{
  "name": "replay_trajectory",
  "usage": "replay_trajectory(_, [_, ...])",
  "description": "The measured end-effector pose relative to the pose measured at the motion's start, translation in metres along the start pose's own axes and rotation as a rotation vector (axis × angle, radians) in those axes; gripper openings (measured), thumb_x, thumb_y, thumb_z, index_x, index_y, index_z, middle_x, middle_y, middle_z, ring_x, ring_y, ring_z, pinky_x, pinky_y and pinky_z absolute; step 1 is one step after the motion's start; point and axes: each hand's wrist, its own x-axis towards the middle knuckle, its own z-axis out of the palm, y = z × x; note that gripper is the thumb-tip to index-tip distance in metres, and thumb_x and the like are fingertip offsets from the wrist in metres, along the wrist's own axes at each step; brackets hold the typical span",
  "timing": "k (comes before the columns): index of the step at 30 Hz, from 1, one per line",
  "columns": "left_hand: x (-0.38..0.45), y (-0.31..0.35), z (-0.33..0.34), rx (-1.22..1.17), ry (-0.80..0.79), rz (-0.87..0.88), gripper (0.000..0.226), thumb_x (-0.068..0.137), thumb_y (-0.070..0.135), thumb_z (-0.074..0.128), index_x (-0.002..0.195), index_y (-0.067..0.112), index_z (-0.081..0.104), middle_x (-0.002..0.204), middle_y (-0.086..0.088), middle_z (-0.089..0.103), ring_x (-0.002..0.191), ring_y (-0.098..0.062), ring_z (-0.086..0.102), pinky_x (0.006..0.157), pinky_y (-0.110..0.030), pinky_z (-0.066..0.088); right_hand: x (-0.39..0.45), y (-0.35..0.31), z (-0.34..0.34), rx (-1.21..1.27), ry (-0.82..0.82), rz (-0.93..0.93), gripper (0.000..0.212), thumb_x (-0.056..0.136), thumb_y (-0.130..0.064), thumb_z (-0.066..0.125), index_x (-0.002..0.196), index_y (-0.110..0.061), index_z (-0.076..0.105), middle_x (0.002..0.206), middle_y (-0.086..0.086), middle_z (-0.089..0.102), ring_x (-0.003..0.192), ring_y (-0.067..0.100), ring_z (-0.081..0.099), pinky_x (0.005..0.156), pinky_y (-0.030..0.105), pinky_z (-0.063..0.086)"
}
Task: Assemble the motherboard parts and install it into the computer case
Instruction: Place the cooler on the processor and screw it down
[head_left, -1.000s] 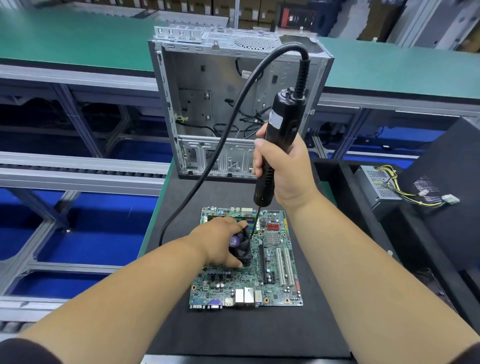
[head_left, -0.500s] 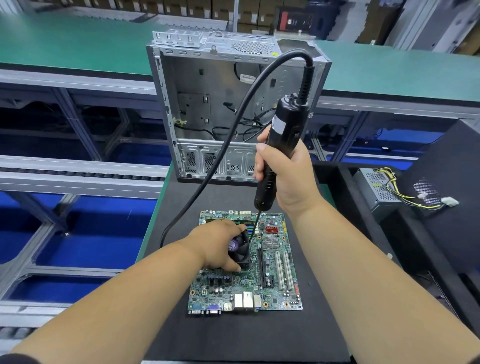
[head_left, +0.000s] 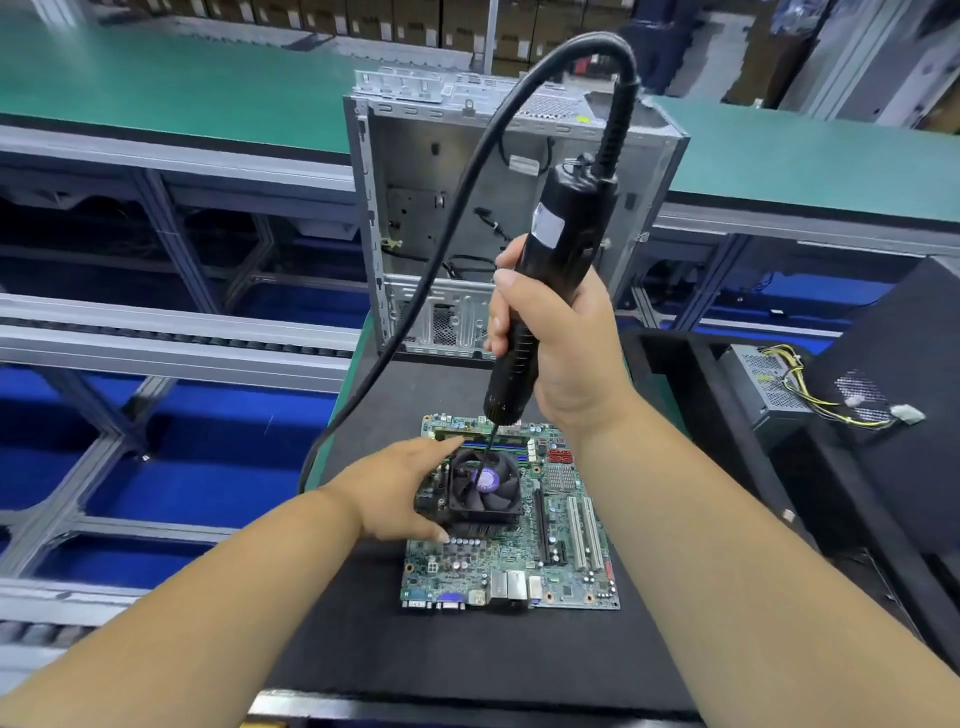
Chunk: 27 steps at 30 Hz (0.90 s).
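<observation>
At centre frame the right hand (head_left: 563, 358) was wrapped tight around the black electric screwdriver (head_left: 540, 291), its bit angled down onto the cooler fan (head_left: 483, 493). The left hand (head_left: 400, 493) lay spread against the fan's left side, fingers open, gripping nothing. The motherboard (head_left: 519, 551) sat flat on the black mat (head_left: 363, 649), lower centre. Behind it, upper centre, stood the open computer case (head_left: 415, 208).

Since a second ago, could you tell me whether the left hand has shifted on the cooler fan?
Yes. The left hand has slid off the top of the cooler fan toward the motherboard's left edge; the fan's hub now shows.
</observation>
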Motion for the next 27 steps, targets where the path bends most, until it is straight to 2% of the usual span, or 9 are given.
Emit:
replay_trajectory(3, [-0.004,-0.003,0.007,-0.085,-0.002,-0.012,0.119,0.064,0.058,0.08,0.153,0.04,0.004,0.156,0.007,0.024,0.142,-0.012,0.023,0.115,-0.027,0.026,-0.005,0.006,0.016,0.026,-0.038,0.011,0.011,0.083,-0.009,0.06,0.093,-0.009,0.054,0.058,0.005,0.049,0.05,0.021,0.044,0.051,0.029,0.043])
replay_trajectory(7, [0.0,0.0,0.017,-0.284,0.067,-0.017,0.113,0.065,0.054,0.083,0.154,0.034,0.016,0.154,0.008,0.027,0.141,-0.008,0.024,0.116,-0.026,0.024,-0.008,0.016,0.029,0.011,-0.04,0.03,0.009,0.083,-0.011,0.06,0.091,-0.012,0.055,0.058,0.005,0.049,0.05,0.022,0.044,0.053,0.031,0.043])
replay_trajectory(9, [0.002,0.001,0.022,-0.372,0.082,-0.028,0.109,0.065,0.053,0.083,0.153,0.034,0.02,0.15,0.012,0.029,0.139,-0.005,0.028,0.114,-0.022,0.025,-0.009,0.02,0.031,0.0,-0.027,0.036,0.008,0.083,-0.011,0.059,0.09,-0.013,0.056,0.059,0.006,0.049,0.051,0.022,0.044,0.054,0.032,0.043])
replay_trajectory(11, [0.003,0.003,0.024,-0.446,0.107,-0.014,0.098,0.068,0.049,0.083,0.149,0.04,0.028,0.143,0.017,0.034,0.134,-0.001,0.033,0.107,-0.012,0.025,-0.01,0.022,0.032,-0.007,-0.008,0.037,0.007,0.084,-0.011,0.059,0.09,-0.012,0.056,0.059,0.006,0.049,0.052,0.022,0.043,0.055,0.032,0.043])
replay_trajectory(14, [0.005,0.005,0.025,-0.509,0.137,0.0,0.089,0.071,0.042,0.083,0.147,0.038,0.035,0.146,0.013,0.037,0.132,0.001,0.036,0.111,-0.016,0.025,-0.009,0.022,0.032,-0.039,-0.001,0.028,0.008,0.084,-0.01,0.058,0.091,-0.011,0.056,0.059,0.005,0.05,0.052,0.022,0.045,0.054,0.032,0.043])
replay_trajectory(23, [0.0,-0.006,0.02,-0.442,0.005,0.005,0.093,0.079,0.038,0.078,0.151,0.045,0.019,0.155,0.015,0.029,0.14,-0.003,0.029,0.116,-0.024,0.025,-0.011,0.025,0.032,-0.099,-0.016,0.043,0.01,0.083,-0.012,0.06,0.092,-0.012,0.056,0.06,0.004,0.052,0.052,0.021,0.046,0.054,0.03,0.045])
replay_trajectory(27, [0.001,-0.008,0.015,-0.359,-0.023,0.023,0.097,0.078,0.038,0.078,0.151,0.045,0.014,0.156,0.014,0.027,0.141,-0.005,0.029,0.113,-0.02,0.024,-0.011,0.025,0.034,-0.096,-0.02,0.054,0.014,0.082,-0.012,0.06,0.095,-0.009,0.055,0.061,0.004,0.051,0.052,0.02,0.046,0.053,0.029,0.045])
